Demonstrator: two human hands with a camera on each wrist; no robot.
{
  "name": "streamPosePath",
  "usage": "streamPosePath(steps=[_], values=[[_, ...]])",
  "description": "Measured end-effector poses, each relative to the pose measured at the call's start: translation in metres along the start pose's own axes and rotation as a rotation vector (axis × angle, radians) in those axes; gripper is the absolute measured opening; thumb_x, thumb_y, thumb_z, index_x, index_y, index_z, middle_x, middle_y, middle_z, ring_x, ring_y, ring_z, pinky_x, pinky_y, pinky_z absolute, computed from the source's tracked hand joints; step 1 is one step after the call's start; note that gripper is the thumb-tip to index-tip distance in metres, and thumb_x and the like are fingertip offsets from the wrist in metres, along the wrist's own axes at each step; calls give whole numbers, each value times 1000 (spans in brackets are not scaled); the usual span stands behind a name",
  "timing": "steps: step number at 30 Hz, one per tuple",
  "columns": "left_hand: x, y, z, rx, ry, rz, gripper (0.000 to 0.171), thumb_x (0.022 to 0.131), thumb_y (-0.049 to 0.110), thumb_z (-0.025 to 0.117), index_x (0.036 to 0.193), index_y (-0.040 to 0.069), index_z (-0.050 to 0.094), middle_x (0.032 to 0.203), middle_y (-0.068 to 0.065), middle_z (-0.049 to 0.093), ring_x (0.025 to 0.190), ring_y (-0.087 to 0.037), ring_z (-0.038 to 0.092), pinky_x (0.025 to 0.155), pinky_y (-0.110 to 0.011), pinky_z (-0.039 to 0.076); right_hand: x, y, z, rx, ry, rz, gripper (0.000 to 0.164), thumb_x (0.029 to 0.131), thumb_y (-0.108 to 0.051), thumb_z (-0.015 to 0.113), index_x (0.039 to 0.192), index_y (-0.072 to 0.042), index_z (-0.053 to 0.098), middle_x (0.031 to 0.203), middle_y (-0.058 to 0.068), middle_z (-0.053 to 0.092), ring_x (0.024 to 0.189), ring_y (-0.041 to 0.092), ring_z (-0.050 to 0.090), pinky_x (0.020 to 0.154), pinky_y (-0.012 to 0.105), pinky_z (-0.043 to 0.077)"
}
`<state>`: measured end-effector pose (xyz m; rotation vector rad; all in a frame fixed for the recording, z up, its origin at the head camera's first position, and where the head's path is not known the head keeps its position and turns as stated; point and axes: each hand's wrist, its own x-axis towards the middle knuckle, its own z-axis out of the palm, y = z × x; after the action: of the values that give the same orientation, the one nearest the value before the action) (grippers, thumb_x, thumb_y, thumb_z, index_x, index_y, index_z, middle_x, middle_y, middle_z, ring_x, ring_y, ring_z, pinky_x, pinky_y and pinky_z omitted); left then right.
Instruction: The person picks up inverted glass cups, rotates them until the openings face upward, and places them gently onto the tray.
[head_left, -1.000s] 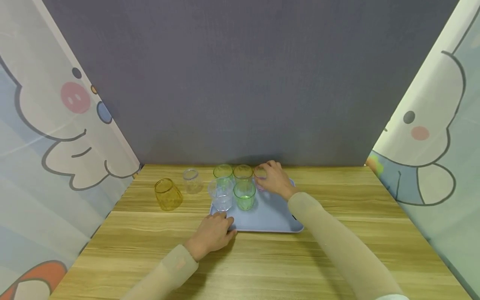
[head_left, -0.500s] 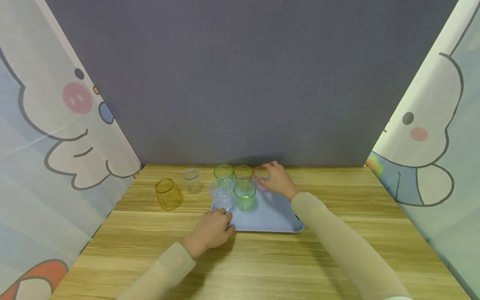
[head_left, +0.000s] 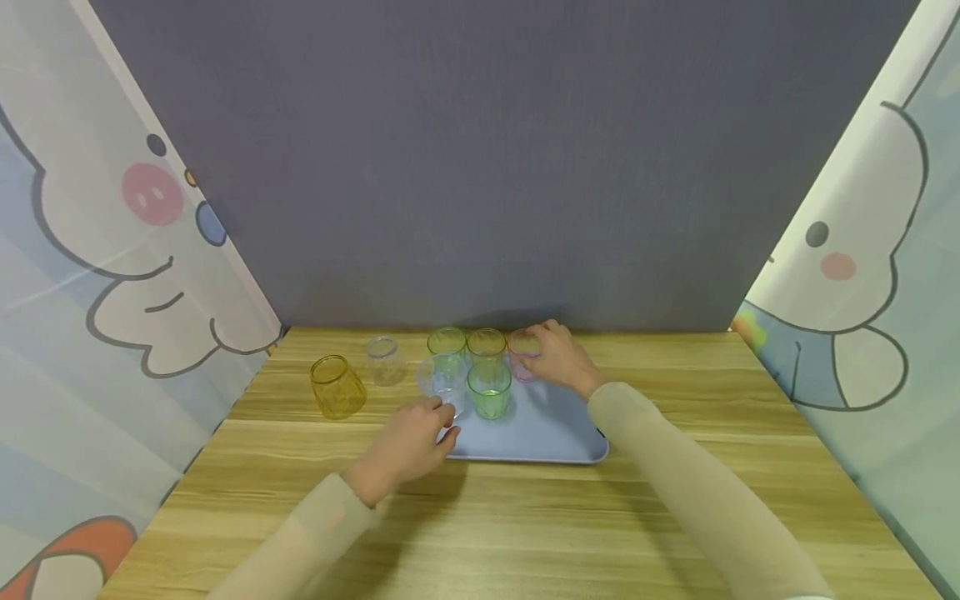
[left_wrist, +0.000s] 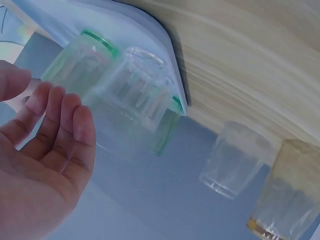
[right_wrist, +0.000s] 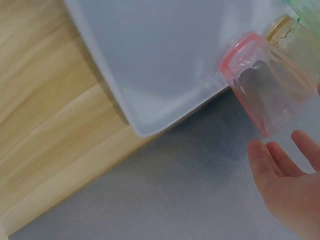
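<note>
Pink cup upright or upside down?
Upright: the right wrist view shows the pink cup's thick base down at the tray; the head view shows its open rim on top.

A see-through pink tumbler (right_wrist: 269,84) shows a redder rim; the rectangular tray (head_left: 540,429) is plain pale blue, the wooden desk (head_left: 555,533) streaked yellow-brown.

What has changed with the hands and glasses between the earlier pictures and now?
The left hand has lifted and moved left, near the front of the tray. The right hand shifted slightly right, beside the pink glass. The tray and the glasses stayed in place.
</note>
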<state>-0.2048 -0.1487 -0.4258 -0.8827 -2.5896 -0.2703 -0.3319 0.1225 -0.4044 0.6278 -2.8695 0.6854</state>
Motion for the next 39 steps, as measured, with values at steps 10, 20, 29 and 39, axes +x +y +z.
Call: streamPosePath(steps=[10, 20, 29, 39], values=[[-1, -13, -17, -16, 38, -51, 14, 88, 13, 75, 84, 12, 61, 75, 6, 47, 63, -10, 44, 56, -27, 41, -6, 0, -12, -13, 51, -37, 50, 86, -26, 74, 125, 4, 66, 122, 23, 62, 114, 43, 58, 98, 55, 48], [1, -31, -31, 60, 95, -115, 14, 86, 14, 75, 95, 5, 69, 84, -2, 58, 72, -22, 56, 59, -36, 49, -15, -1, -21, -34, 51, -95, 50, 88, -28, 71, 125, 5, 66, 125, 23, 62, 116, 42, 57, 99, 55, 48], [-2, -47, -38, 81, 137, -130, 18, 87, 14, 74, 99, 1, 70, 91, -9, 64, 79, -29, 63, 68, -46, 53, -27, -4, -22, -51, -7, -63, 57, 92, -36, 70, 133, 2, 63, 132, 21, 58, 122, 41, 54, 99, 57, 48], [-7, -65, -43, 95, 162, -197, 19, 90, 14, 71, 101, -1, 69, 95, -13, 65, 77, -31, 60, 65, -47, 51, -43, -5, -23, -56, 19, -119, 54, 88, -34, 72, 132, -2, 64, 127, 18, 62, 118, 39, 58, 97, 57, 49]])
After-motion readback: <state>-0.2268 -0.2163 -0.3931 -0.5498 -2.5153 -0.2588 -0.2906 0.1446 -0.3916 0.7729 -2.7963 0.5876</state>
